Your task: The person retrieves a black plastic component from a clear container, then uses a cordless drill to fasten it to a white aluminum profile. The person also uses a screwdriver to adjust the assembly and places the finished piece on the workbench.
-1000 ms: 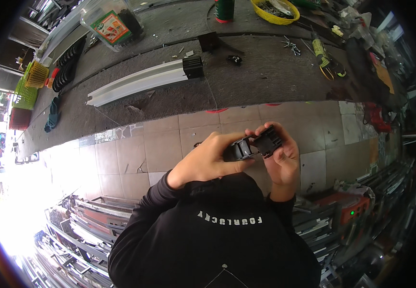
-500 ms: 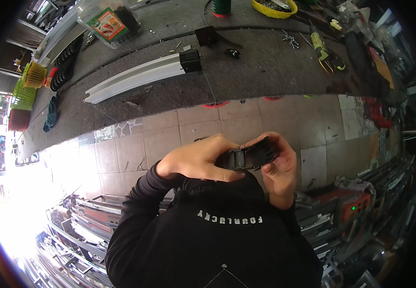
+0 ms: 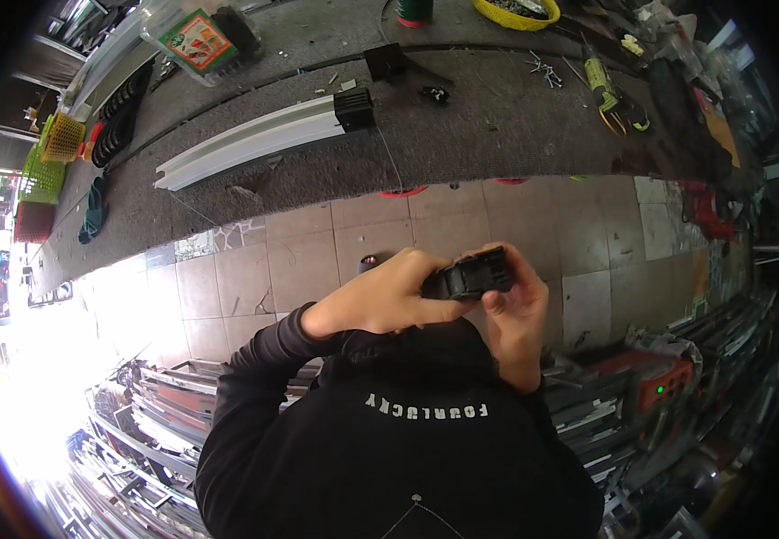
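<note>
Above my lap, in front of my chest, both hands are closed on a blocky black plastic fitting [image 3: 475, 274]. My left hand [image 3: 385, 295] grips its left end, with the thumb along the near side. The fingers of my right hand [image 3: 522, 310] curl round its right end, and the thumb presses on the near face. Whether the fitting is one piece or two pressed together, I cannot tell. Beyond the hands, on the bench, lies a long white channel profile [image 3: 255, 139] with a similar black ribbed end piece [image 3: 353, 110] at its right end.
The dark bench [image 3: 515, 148] holds a clear tub [image 3: 199, 40], a black bracket [image 3: 384, 63], loose screws [image 3: 544, 70], a yellow-green hand tool [image 3: 601, 85] and a yellow basket [image 3: 519, 18]. Metal bars [image 3: 138, 422] are stacked behind me on both sides. A red machine [image 3: 654, 382] stands right.
The black fitting has turned in my hands: its tilted ribbed part now sits level, and the light-edged opening on its left no longer shows. Both hands have shifted slightly.
</note>
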Demonstrator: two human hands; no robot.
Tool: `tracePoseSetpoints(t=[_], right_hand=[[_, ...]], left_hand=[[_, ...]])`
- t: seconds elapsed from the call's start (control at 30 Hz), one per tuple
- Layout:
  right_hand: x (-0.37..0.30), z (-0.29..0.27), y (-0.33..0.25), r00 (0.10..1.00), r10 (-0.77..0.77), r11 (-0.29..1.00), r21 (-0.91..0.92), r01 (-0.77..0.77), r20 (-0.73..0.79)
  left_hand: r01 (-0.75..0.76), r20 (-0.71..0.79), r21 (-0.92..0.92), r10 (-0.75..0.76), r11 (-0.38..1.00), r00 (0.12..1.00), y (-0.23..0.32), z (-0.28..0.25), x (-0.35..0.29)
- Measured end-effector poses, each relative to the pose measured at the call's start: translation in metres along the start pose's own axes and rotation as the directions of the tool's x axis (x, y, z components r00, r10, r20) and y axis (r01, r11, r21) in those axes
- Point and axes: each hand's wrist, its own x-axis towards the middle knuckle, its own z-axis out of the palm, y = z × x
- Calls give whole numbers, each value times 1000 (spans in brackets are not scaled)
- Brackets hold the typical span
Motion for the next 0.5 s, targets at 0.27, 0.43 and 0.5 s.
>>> tracePoseSetpoints(t=[0.27, 0.43, 0.5], right_hand=[[13, -25, -27, 963, 94, 963, -268, -24, 251], [3, -19, -30, 974, -61, 927, -349, 137, 220], [1, -20, -30, 980, -82, 924, -353, 144, 184]], left_hand=[[-141, 42, 324, 134, 935, 990, -4, -3, 15], [-271, 54, 274, 266, 923, 962, 6, 8, 13], [-240, 71, 294, 229, 925, 971, 9, 10, 15]])
